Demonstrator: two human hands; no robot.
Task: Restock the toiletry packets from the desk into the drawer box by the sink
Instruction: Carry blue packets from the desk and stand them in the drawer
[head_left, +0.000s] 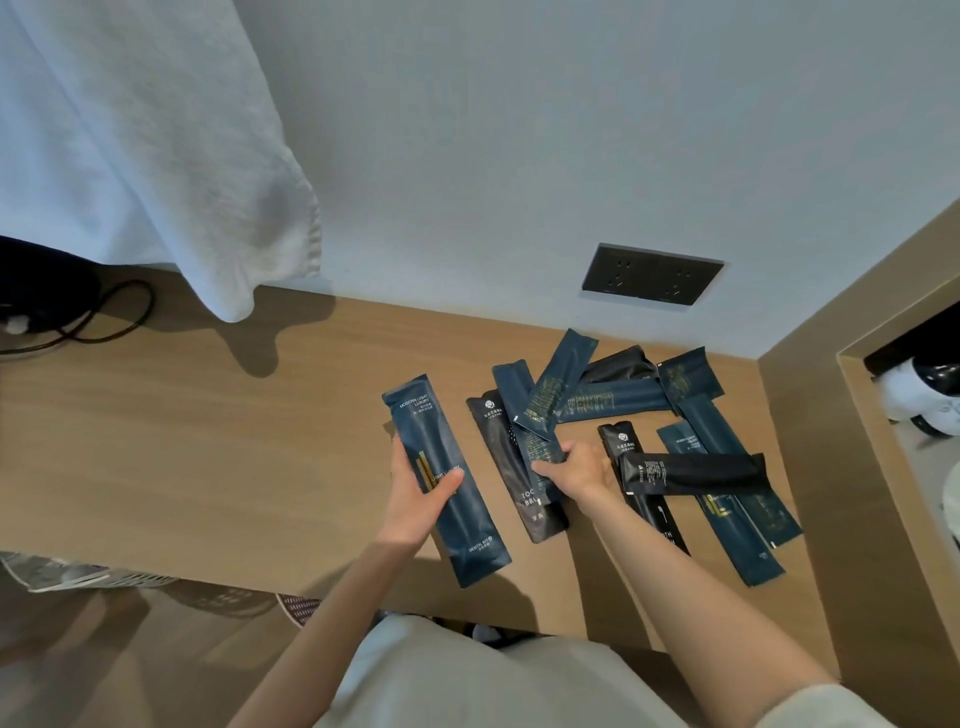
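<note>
Several dark blue and black toiletry packets lie scattered on the wooden desk (182, 441), mostly at its right end. My left hand (415, 493) holds a long dark blue dental kit packet (441, 478) just above the desk. My right hand (576, 470) grips the lower end of another dark blue packet (530, 415) that lies over a black toothbrush packet (511, 467). A short black packet (693, 473) rests across others just right of that hand. No drawer box or sink is in view.
A white towel (145, 145) hangs at the upper left over the desk's back edge. A dark cable (104, 322) loops at the far left. A black wall socket (652, 278) sits above the packets. A wooden side panel (831, 415) bounds the desk on the right.
</note>
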